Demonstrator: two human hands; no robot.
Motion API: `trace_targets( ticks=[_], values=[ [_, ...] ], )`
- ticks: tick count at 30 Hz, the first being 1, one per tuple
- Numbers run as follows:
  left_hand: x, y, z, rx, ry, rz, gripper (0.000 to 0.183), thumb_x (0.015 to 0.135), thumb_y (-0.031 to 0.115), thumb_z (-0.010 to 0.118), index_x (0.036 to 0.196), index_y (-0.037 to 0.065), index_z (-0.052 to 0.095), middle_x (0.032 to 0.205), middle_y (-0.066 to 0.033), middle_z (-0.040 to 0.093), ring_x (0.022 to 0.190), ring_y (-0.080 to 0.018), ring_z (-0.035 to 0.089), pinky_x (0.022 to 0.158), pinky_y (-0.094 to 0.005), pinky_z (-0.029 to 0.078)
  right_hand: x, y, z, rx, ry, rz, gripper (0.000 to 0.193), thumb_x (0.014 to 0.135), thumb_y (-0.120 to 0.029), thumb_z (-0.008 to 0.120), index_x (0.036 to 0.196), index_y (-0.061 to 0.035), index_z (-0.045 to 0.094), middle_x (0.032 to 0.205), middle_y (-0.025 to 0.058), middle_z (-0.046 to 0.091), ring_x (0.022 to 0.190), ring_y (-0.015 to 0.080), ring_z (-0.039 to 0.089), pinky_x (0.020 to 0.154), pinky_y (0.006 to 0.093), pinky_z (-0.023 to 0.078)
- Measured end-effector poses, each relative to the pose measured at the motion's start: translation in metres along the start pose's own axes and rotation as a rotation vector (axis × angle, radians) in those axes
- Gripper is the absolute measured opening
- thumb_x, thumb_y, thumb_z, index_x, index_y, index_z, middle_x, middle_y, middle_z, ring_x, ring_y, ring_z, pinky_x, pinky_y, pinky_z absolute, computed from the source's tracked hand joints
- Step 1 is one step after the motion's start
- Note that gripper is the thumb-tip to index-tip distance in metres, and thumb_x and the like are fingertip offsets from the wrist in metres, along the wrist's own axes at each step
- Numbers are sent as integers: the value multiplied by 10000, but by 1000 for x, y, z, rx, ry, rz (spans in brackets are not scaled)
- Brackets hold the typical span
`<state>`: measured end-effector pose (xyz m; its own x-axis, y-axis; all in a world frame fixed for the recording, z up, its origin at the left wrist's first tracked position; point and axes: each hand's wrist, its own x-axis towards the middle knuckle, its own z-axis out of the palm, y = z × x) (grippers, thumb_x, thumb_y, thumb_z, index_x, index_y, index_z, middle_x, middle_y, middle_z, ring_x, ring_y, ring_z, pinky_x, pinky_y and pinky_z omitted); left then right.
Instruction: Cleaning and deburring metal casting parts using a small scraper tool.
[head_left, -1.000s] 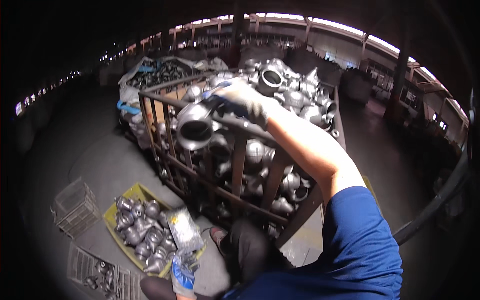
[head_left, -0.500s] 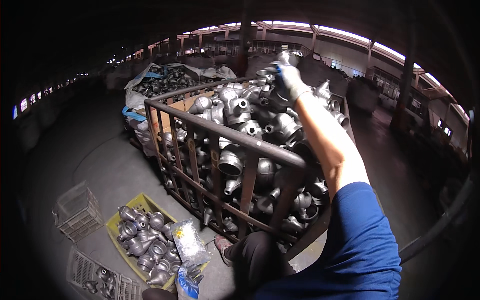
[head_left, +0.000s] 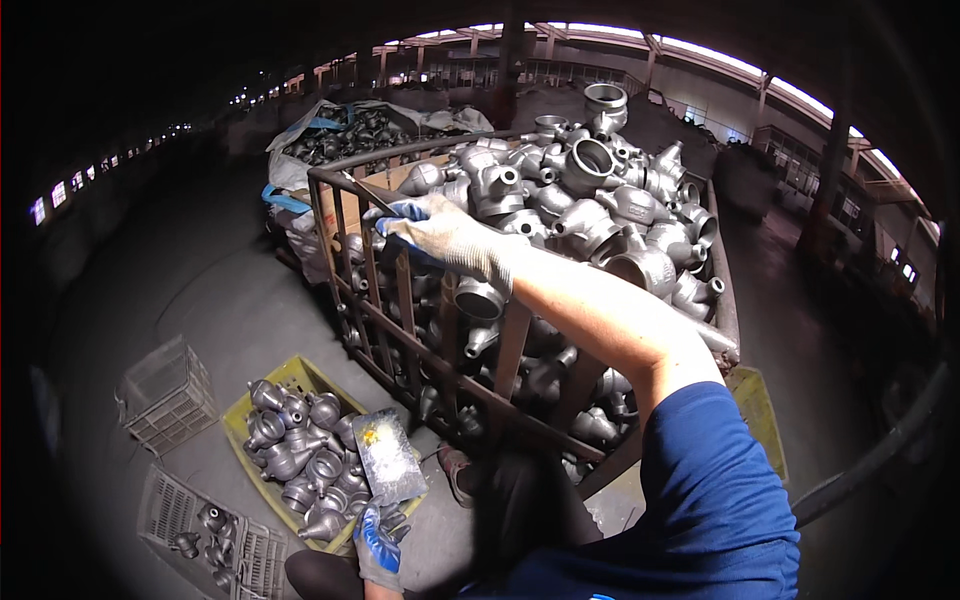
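My right hand (head_left: 435, 235), in a white glove with blue-coated fingers, reaches across the cage's near top rail. Its fingers point left, are slightly apart and hold nothing I can see. Behind it, grey metal castings (head_left: 636, 205), rounded with pipe-like necks, heap above the rim of the metal cage (head_left: 460, 385). One ring-mouthed casting (head_left: 605, 100) stands on top of the heap. Low down, my left hand (head_left: 378, 545), gloved alike, has its fingers extended at the corner of a yellow crate (head_left: 237, 415) full of castings, just below a flat tray (head_left: 390, 455) with white and yellow bits.
A grey plastic crate (head_left: 168, 400) stands at left; another grey crate (head_left: 165, 500) nearer me holds several small castings. Behind the cage is a large white sack (head_left: 290, 150) of castings. A second yellow crate (head_left: 757, 410) shows right of the cage. My shoe (head_left: 457, 475) is beside the cage.
My right hand has left the top of the heap, where a casting now stands, and swung left and nearer over the rail. My left hand stays by the yellow crate. The view has shifted slightly.
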<state>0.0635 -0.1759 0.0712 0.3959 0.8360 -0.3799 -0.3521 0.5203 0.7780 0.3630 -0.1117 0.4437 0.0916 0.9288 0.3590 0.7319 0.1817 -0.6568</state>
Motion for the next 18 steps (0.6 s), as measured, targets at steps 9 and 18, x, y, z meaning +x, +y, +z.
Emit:
trace_targets(
  ticks=[9,18],
  values=[
    [-1,-6,-6,5,8,-7,361,938,343,486,1204,111,561,1002,-88,638,782,-180,607,633,-336,519,-29,17,-1,171,117,4,298,882,-237,586,1083,-22,639,778,50,638,695,98,548,648,267,463],
    [11,-20,-13,81,-62,-1,442,915,413,499,1268,148,528,1099,-89,584,880,-211,576,712,-372,494,-169,13,18,298,57,6,378,920,-249,568,1268,-102,564,728,43,598,650,109,525,631,285,452]
  ],
)
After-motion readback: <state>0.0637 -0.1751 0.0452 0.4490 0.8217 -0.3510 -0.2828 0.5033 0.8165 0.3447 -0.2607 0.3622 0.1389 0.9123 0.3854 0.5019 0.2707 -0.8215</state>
